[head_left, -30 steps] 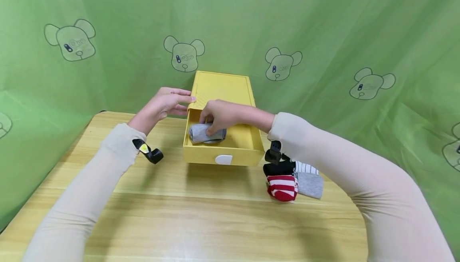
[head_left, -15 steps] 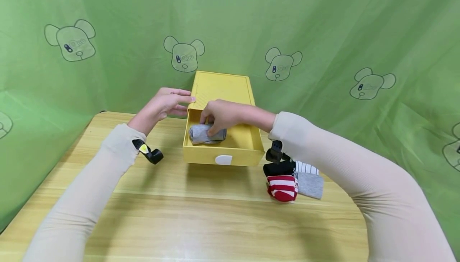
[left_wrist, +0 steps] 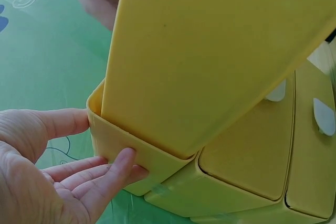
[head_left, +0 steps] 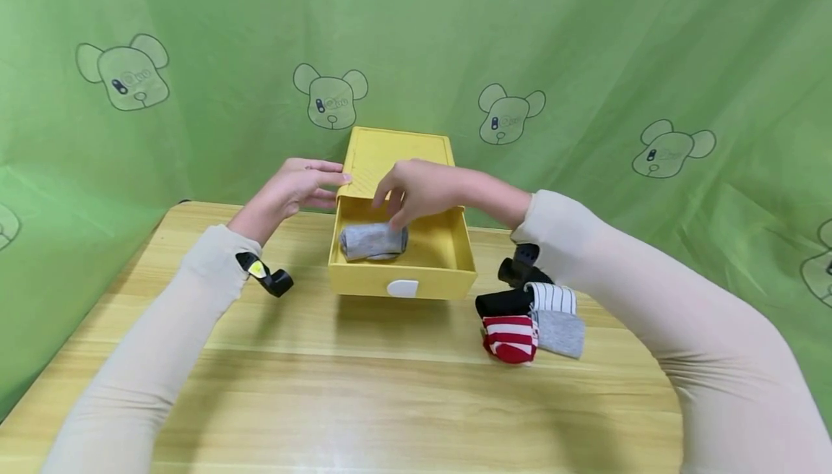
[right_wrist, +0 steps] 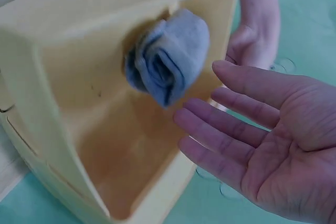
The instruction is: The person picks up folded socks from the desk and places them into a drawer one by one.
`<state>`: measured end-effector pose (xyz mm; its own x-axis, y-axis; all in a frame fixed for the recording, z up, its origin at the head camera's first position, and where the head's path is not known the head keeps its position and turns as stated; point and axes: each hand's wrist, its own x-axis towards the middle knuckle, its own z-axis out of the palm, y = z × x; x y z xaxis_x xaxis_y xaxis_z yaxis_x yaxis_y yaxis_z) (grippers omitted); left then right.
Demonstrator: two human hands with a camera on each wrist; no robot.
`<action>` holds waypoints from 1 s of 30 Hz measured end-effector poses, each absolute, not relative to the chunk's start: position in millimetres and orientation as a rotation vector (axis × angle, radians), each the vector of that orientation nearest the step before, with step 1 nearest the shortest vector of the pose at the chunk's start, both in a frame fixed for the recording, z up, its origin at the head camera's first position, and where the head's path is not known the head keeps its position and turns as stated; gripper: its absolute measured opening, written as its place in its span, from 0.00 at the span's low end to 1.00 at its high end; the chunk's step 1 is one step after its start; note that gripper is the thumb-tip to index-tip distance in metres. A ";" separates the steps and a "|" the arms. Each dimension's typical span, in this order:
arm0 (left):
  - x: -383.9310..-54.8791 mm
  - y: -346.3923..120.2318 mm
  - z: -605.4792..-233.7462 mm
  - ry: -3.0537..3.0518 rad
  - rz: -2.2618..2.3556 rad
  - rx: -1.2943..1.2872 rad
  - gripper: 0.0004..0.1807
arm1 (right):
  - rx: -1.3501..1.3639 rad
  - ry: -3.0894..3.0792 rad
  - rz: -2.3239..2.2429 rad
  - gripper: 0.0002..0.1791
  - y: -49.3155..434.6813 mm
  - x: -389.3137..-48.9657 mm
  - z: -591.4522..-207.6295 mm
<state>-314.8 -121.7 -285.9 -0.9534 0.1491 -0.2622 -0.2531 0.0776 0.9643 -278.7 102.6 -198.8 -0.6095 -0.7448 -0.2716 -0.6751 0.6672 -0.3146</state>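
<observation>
In the head view, a grey rolled sock is laid at the left front of the pulled-out yellow drawer, just below and left of the right grip — its arm is arched across from the right, its fingers pointed down. The left grip is rested against the yellow casing. More folded socks are grouped on the desk, to the right.

In the left wrist view, the left thumb is set at the casing's rim, straight fingers laid along its side; the sock is hidden.

In the right wrist view, the right fingers are loosely spread, palm exposed — the sock is seen just beyond the fingertips, unclasped.
</observation>
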 end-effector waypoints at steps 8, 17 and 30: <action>-313.3 -125.0 -285.3 2.079 1.948 -0.096 0.33 | -1.035 2.564 -0.367 0.21 151.9 -279.3 -175.4; -311.3 -128.5 -286.5 2.063 1.959 -0.063 0.32 | -0.863 2.622 -0.509 0.19 228.4 -286.7 -182.8; -310.3 -128.6 -286.8 2.071 1.954 -0.073 0.31 | -0.754 2.566 -0.537 0.20 296.9 -313.7 -268.5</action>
